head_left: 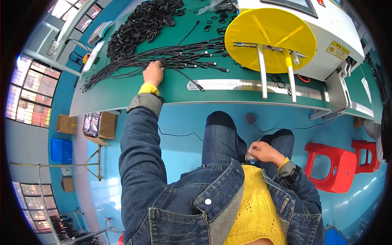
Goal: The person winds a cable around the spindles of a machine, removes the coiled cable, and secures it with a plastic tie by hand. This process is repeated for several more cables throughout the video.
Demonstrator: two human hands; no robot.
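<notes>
My left hand (153, 74) is at the near edge of a long bundle of black cables (134, 61) on the green table. Its fingers are curled down, closed on cable there. Pale connector ends of the cables point right, and one cable end (200, 87) lies apart, nearer the table edge. Low over my lap, my right hand (264, 152) is closed in a pinch. A small greyish, partly see-through thing (249, 157) shows at its fingertips; I cannot make out what it is.
A heap of black loops (141, 28) lies behind the bundle. At right stands a white machine (339, 41) with a yellow disc (245, 32) and two rods. A steel ruler (220, 84) lies along the table's near edge. Red stools (337, 167) stand right; cartons (107, 126) left.
</notes>
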